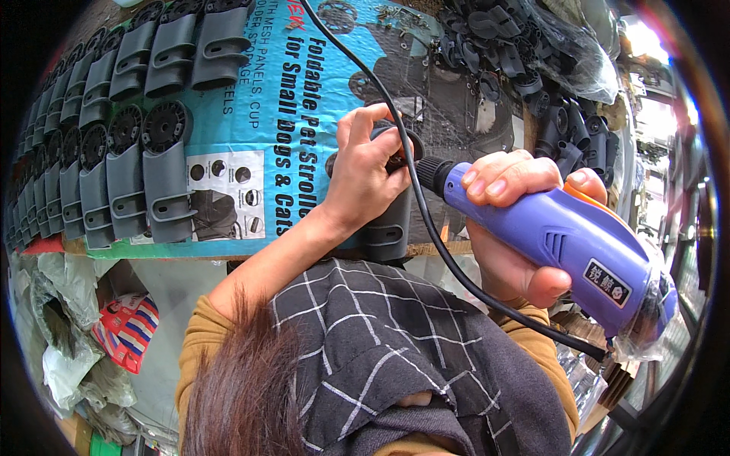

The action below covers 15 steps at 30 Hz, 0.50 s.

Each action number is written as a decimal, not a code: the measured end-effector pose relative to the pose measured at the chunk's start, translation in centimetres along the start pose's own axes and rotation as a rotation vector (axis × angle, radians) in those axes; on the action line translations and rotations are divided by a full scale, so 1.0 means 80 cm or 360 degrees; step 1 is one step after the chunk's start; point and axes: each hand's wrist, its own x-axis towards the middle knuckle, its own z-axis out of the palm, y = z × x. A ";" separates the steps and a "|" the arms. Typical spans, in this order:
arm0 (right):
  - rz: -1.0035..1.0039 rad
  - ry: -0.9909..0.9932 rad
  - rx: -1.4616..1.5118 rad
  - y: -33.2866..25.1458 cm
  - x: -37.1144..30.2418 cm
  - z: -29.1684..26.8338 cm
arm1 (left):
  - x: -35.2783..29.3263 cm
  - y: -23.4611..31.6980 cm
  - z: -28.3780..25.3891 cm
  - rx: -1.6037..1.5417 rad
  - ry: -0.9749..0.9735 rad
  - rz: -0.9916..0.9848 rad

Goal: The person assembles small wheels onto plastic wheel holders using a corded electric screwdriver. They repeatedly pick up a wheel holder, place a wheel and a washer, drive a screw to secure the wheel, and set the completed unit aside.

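Observation:
My right hand (pixel 502 180) is wrapped around a purple corded electric screwdriver (pixel 555 232), with the thumb below and the fingers over the top. Its black ribbed nose (pixel 433 174) points left, toward a grey plastic part (pixel 389 234) with a rounded head. Fingers of my left hand (pixel 363 169) curl over that part's head and hold it down near the table's front edge. My hand and the tool's nose hide much of the head, so I cannot tell whether the bit touches a screw. The black cord (pixel 426 213) runs between my hands.
Rows of grey plastic parts (pixel 125 186) with black round heads stand at left on a blue printed sheet (pixel 251 137). Loose screws (pixel 403 23) lie at the back. Black plastic parts (pixel 487 45) are heaped at the far right beside clear plastic film (pixel 578 53).

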 end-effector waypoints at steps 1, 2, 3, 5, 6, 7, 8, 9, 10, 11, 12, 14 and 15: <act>0.0003 -0.0018 -0.0001 0.001 0.000 0.000 | 0.000 0.000 0.000 0.0004 0.0003 -0.0009; -0.0021 -0.0017 0.0020 0.003 -0.001 0.001 | 0.001 0.000 0.000 0.0007 0.0005 -0.0019; -0.0031 -0.0052 0.0025 0.004 -0.001 0.001 | 0.000 0.000 0.000 0.0011 0.0004 -0.0031; -0.0034 -0.0074 -0.0014 0.005 0.000 0.002 | 0.000 0.000 0.000 0.0017 0.0010 -0.0019; -0.0028 -0.0068 -0.0030 0.005 0.000 0.003 | 0.000 0.000 0.000 0.0020 0.0009 -0.0016; -0.0012 -0.0120 -0.0035 0.005 0.001 0.003 | 0.000 0.000 0.001 0.0009 0.0015 -0.0026; 0.0001 -0.0142 -0.0027 0.004 0.001 0.003 | 0.001 0.000 0.001 -0.0001 0.0024 -0.0035; 0.0006 -0.0183 -0.0009 0.003 0.002 0.003 | 0.001 -0.001 0.002 -0.0010 0.0040 -0.0031; 0.0054 -0.0156 -0.0019 0.002 0.002 0.003 | 0.002 -0.002 0.003 -0.0089 0.0023 -0.0090; 0.0095 -0.0148 -0.0020 0.002 0.003 0.003 | 0.003 -0.003 0.003 -0.0167 0.0013 -0.0136; 0.0119 -0.0150 -0.0014 0.002 0.003 0.003 | 0.004 -0.003 0.004 -0.0241 -0.0010 -0.0179; 0.0148 -0.0166 0.0009 0.005 0.004 0.003 | 0.005 -0.005 0.003 -0.0226 -0.0091 -0.0174; 0.0157 -0.0179 0.0027 0.007 0.004 0.002 | 0.004 -0.004 0.003 -0.0233 -0.0095 -0.0196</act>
